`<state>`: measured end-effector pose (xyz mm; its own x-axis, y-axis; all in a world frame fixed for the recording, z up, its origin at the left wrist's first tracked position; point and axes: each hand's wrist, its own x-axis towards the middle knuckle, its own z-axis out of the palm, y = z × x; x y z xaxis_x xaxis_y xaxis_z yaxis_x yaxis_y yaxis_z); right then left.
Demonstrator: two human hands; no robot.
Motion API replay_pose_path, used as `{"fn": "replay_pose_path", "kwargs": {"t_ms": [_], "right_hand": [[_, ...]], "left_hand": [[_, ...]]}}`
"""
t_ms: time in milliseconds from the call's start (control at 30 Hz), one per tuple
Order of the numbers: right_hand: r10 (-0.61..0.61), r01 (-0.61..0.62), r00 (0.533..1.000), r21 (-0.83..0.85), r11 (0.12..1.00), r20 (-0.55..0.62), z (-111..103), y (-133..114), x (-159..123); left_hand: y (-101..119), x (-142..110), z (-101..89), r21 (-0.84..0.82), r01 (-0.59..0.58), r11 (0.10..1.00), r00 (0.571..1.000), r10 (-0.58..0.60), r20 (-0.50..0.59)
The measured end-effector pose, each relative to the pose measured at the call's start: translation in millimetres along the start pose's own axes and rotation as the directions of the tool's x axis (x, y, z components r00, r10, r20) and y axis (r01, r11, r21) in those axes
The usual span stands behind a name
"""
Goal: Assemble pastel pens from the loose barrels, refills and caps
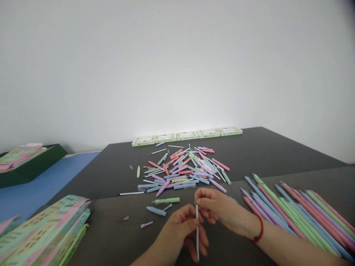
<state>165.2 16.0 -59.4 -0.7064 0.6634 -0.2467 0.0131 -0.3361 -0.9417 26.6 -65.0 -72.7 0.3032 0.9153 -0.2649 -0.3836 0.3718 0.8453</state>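
Note:
A thin white pen refill (197, 242) stands nearly upright in front of me, pinched by both hands. My left hand (180, 227) grips it around the middle, between thumb and fingers. At its upper end, my right hand (215, 205) closes thumb and forefinger, and they hide the tip. Left of the hands lie a green pen barrel (166, 201), a blue pen piece (156, 211) and a small purple pen part (146, 224). Just beyond spreads a loose heap of pastel pen parts (181, 171), with white refills among them.
Several long pastel pens (302, 214) lie in rows at the right. Stacked printed packets (52, 229) sit at the left front. Beyond them a dark green box (33, 166) stands on a blue surface (72, 168). Pale green boxes (187, 136) line the black table's (266, 147) back edge.

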Motion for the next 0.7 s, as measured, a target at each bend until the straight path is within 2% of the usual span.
{"fn": "replay_pose_path", "kwargs": {"t_ms": [167, 333, 433, 567, 700], "right_hand": [[0.051, -0.051, 0.999, -0.014, 0.999, -0.003, 3.0, -7.1, -1.8], [0.106, -0.104, 0.993, -0.036, 0.994, 0.051, 3.3, -12.5, -5.4], [0.101, -0.105, 0.993, 0.07, 0.992, 0.053, -1.3, -10.7, -9.2], [0.111, -0.097, 0.993, 0.29, 0.952, -0.034, -6.5, -5.6, -15.8], [0.106, -0.079, 0.992, 0.325, 0.942, -0.065, -3.0, -0.8, -23.1]], "left_hand": [[4.5, -0.6, 1.4, -0.019, 0.036, 0.999, 0.999, -0.036, 0.002], [4.9, 0.5, 0.2, 0.025, 0.062, 0.998, 0.997, -0.063, 0.033], [7.0, 1.7, -3.6, 0.104, 0.077, 0.992, 0.997, -0.078, 0.009], [14.5, 3.3, -10.7, 0.211, 0.04, 0.977, 0.999, -0.031, -0.043], [12.7, 4.1, -9.5, 0.253, 0.01, 0.967, 0.995, 0.016, -0.099]]}}
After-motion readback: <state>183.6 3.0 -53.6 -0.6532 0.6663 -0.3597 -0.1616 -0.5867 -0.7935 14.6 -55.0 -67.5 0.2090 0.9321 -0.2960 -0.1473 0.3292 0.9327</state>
